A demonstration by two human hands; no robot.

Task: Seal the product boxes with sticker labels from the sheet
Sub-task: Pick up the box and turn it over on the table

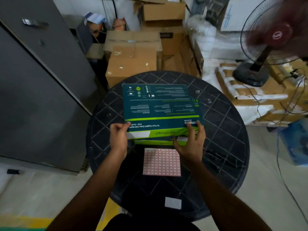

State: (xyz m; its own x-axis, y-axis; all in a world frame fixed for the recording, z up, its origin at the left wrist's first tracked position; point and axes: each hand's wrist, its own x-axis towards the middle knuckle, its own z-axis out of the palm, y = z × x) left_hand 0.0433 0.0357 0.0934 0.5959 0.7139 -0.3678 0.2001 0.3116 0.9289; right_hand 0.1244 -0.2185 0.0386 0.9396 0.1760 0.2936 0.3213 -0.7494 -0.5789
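Teal and green printing covers the upper product box, which lies on a second box at the middle of the round black table. We see the left hand gripping the upper box's near left corner, thumb on its top face. The right hand rests at the near right corner, fingers spread loosely over both boxes' front edges. Just below the hands lies the pink sticker sheet, flat, its far right corner under the right hand.
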